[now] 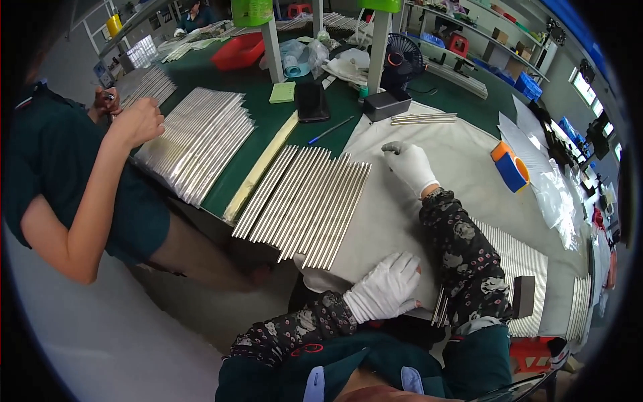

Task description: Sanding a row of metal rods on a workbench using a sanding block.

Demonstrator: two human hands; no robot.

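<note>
My left hand (pixel 385 289), in a white glove, lies with its fingers stretched out on the pale cloth (pixel 469 151) near the table's front edge. Farther forward over that cloth is my right hand (pixel 412 166), gloved in white with greyed fingertips. Its fingers are bent together, and anything between them is hidden. Left of both hands, a row of thin silvery metal rods (pixel 305 204) lies side by side. More rods (pixel 512 261) lie beneath and beside my right forearm, with a dark block (pixel 524 296) on top. A few rods (pixel 423 118) rest at the cloth's far edge.
A co-worker's hand (pixel 137 122) is at the left, by a stack of wrapped rods (pixel 201 134). Behind are a black box (pixel 386 105), a fan (pixel 404 60), a blue pen (pixel 331 130) and a dark phone-like case (pixel 312 102). An orange-and-blue holder (pixel 510 167) stands at right.
</note>
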